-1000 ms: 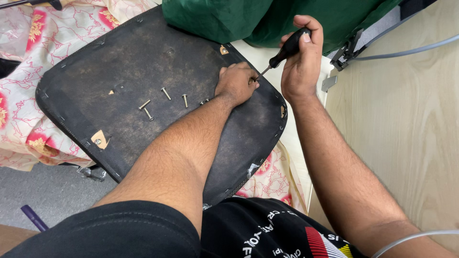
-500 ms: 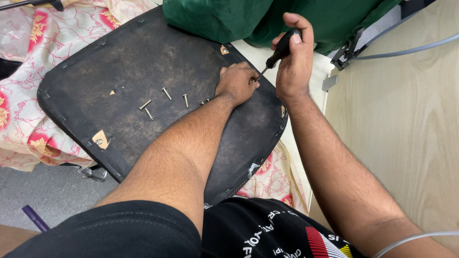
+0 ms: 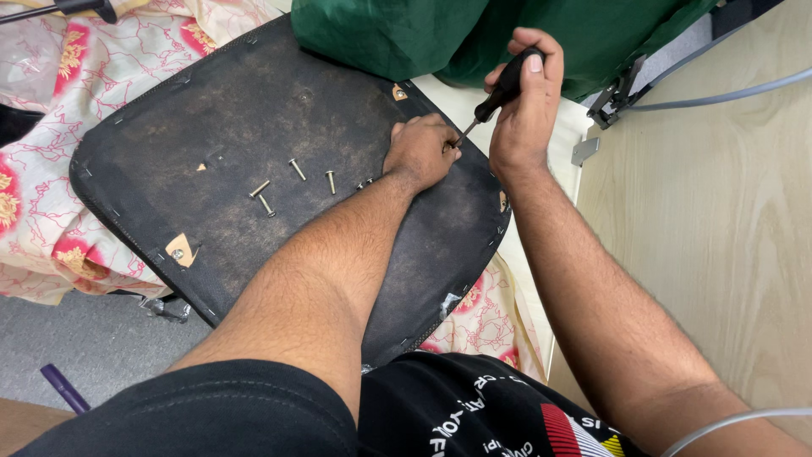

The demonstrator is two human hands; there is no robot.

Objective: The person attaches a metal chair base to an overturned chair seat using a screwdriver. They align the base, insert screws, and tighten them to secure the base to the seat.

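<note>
In the head view, the screwdriver [image 3: 495, 97] tip was hidden behind the left hand [image 3: 420, 152], whose fingers pressed curled on the black seat panel [image 3: 254, 118]. The right hand [image 3: 526, 110] had its fingers clamped on the handle; the shaft slanted down-left. Loose bolts [image 3: 296, 169] lay nearby.

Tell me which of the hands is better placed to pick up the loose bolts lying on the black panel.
Left. The left hand rests on the black panel right beside the loose bolts; the right hand is farther off and grips the screwdriver.
</note>
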